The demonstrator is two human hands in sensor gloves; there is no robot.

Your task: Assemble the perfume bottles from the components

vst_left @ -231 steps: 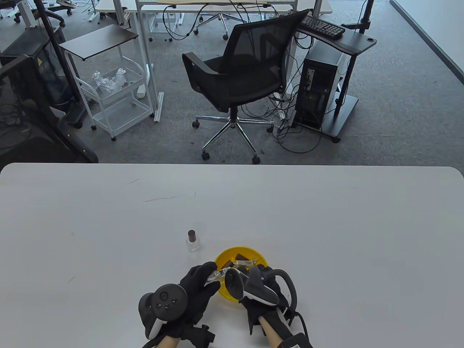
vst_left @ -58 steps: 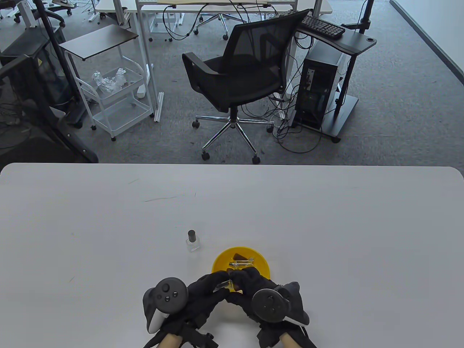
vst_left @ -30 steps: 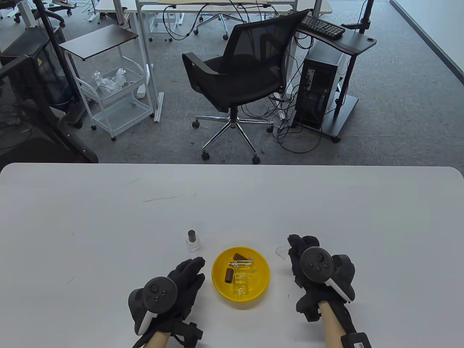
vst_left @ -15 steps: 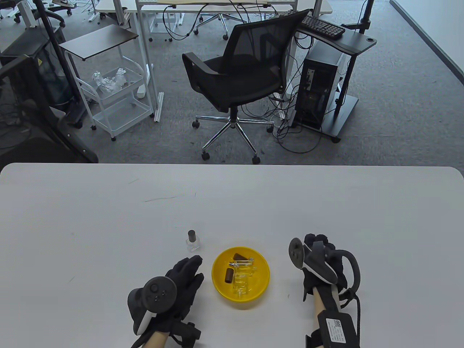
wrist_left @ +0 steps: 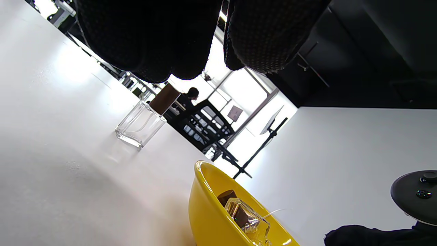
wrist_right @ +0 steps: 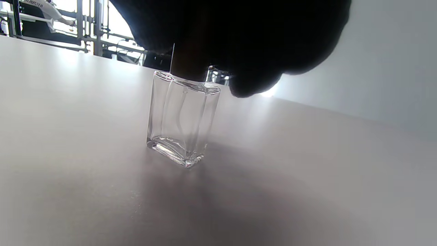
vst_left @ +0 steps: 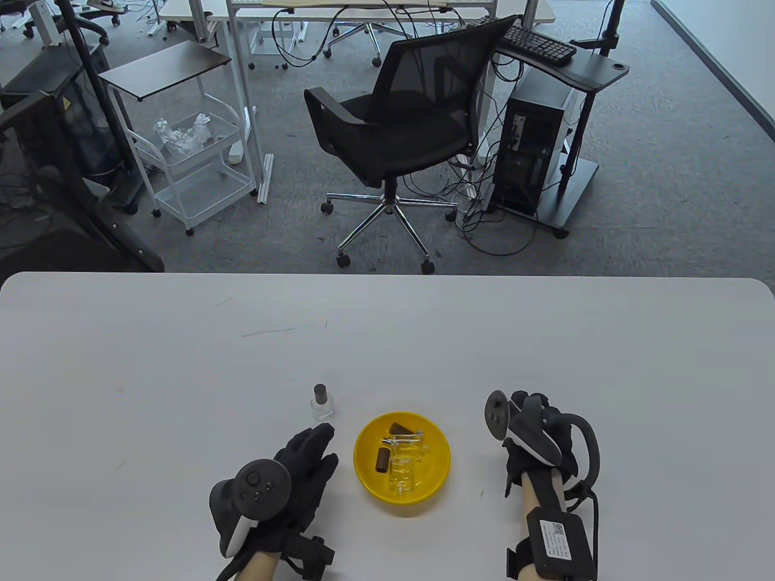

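right hand (vst_left: pixel 536 426): fingers (wrist_right: pixel 252 51) closed over the dark cap of a clear glass bottle (wrist_right: pixel 182 118), which stands upright on the white table (vst_left: pixel 545 339), right of the yellow bowl (vst_left: pixel 439 478); whether the base has fully settled cannot be told. left hand (vst_left: pixel 296 469): fingers (wrist_left: pixel 153 41) straight and relaxed, holding nothing, lying flat just left of the bowl. finished bottle (vst_left: pixel 322 402): capped, upright, just beyond the left fingertips. bowl contents: loose glass bodies, a brown cap (vst_left: pixel 382 460), a sprayer piece. step in hand, by my reading: setting down a second completed bottle. next move calls for letting go without tipping it, then picking a fresh body and cap from the bowl.
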